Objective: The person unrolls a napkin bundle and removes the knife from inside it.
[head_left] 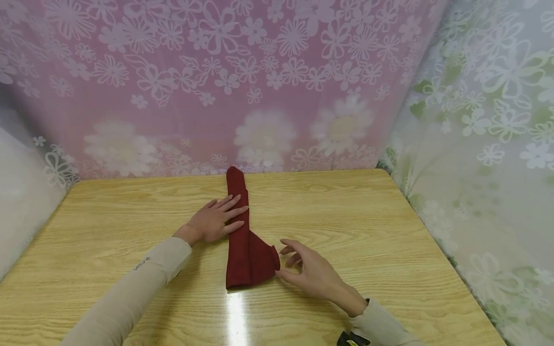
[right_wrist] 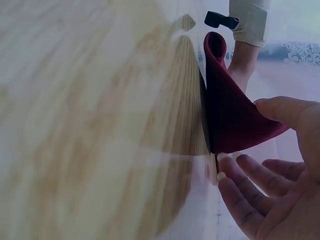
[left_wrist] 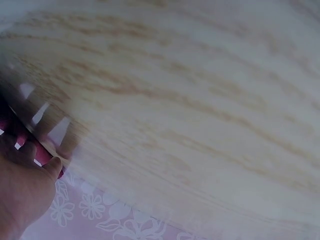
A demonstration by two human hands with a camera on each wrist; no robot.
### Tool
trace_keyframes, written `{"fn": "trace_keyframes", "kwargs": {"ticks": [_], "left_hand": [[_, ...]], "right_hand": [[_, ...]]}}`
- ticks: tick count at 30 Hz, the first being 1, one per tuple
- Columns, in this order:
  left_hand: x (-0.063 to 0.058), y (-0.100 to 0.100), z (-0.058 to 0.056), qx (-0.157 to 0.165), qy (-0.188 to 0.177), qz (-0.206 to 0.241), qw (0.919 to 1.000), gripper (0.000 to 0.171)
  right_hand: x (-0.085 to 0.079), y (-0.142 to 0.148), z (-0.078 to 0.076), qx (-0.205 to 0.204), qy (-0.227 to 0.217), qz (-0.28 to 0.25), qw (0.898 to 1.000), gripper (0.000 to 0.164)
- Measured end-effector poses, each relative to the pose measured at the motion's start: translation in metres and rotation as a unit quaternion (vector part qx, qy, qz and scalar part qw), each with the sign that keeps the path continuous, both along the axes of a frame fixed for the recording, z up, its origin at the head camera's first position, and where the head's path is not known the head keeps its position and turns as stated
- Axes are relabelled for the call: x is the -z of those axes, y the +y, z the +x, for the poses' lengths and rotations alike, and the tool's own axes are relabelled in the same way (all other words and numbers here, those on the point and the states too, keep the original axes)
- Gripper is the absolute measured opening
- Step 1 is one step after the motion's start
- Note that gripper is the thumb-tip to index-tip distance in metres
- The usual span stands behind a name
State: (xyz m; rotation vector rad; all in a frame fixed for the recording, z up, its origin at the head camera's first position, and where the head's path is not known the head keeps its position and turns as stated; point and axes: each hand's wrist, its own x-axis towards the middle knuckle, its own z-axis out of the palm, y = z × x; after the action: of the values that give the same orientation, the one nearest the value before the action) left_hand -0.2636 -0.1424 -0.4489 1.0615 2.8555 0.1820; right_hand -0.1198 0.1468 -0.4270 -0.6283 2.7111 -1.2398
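Observation:
A dark red folded cloth (head_left: 238,259) lies lengthwise on the wooden table, a long narrow strip with a wedge-shaped flap at its near right. My left hand (head_left: 212,222) rests across the strip, fingers spread and palm down. At the flap's outer end, my right hand (head_left: 313,271) curves its thumb and fingers round the edge. In the right wrist view the flap (right_wrist: 240,120) rises off the table, with the thumb (right_wrist: 280,110) touching its upper edge and fingertips by the lower one. The left wrist view has only part of the left hand (left_wrist: 30,190) over the cloth.
The wood-grain table (head_left: 346,206) has rounded far corners. Behind it hangs a pink flowered curtain (head_left: 195,120), and a pale flowered one (head_left: 467,158) runs along the right side. The far tip of the cloth reaches the back edge. A bright reflection lies near the front.

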Motion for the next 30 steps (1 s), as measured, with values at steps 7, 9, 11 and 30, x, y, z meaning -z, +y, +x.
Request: {"fn": "trace_keyframes", "kwargs": {"ticks": [7, 9, 11, 30], "left_hand": [[-0.001, 0.0, 0.002, -0.006, -0.006, 0.002, 1.0, 0.058], [0.0, 0.0, 0.001, -0.006, -0.005, 0.001, 1.0, 0.059], [0.001, 0.0, 0.001, -0.005, -0.002, 0.003, 1.0, 0.059], [0.0, 0.001, 0.0, -0.006, -0.013, 0.003, 0.9999, 0.059]], "right_hand": [[0.001, 0.004, 0.0, 0.0, 0.021, 0.006, 1.0, 0.077], [0.001, 0.005, 0.0, -0.005, 0.02, 0.0, 1.0, 0.075], [0.0, 0.005, 0.0, -0.009, 0.015, -0.007, 1.0, 0.074], [0.002, 0.018, -0.002, -0.03, -0.012, -0.018, 0.999, 0.028]]}}
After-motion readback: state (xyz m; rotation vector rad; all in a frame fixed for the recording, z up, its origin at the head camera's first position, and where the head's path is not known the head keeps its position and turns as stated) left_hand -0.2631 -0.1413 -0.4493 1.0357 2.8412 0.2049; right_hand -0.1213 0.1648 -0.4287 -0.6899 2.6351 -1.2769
